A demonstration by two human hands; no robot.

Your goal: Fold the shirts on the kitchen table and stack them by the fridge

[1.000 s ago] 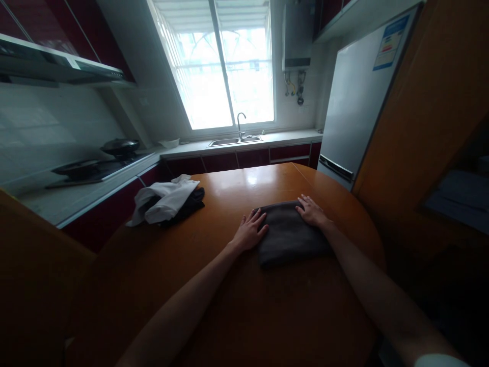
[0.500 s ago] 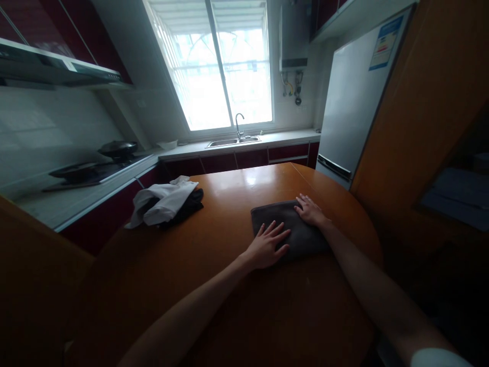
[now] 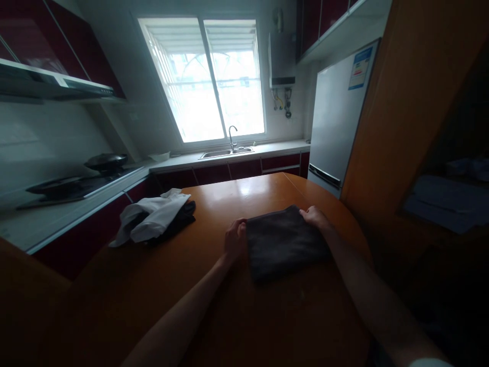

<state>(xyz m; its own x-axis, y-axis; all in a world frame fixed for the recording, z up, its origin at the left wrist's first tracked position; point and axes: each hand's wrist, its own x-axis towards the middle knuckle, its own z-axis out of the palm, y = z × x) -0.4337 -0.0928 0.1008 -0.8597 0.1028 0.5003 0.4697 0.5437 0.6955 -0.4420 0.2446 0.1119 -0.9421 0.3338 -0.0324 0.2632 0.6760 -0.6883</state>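
A folded dark grey cloth [image 3: 284,244], perhaps a garment, lies as a flat rectangle on the round wooden table [image 3: 214,316]. My left hand [image 3: 234,238] is at its far left corner, fingers curled in and closed on the edge. At the far right corner, my right hand [image 3: 315,217] pinches the cloth between thumb and fingers. The fabric between both hands is slightly wrinkled, and its far edge looks a little raised near my right hand.
A loose heap of white clothing [image 3: 156,214] with black clothing [image 3: 183,224] lies at the table's left side. Beyond the table are a counter with a sink [image 3: 225,153], a stove with pans [image 3: 105,162] and a fridge [image 3: 334,117].
Both hands lay flat with spread fingers on the cloth. Now the left has moved out to the left corner, and both hands have closed on the far corners. The view has shifted slightly.
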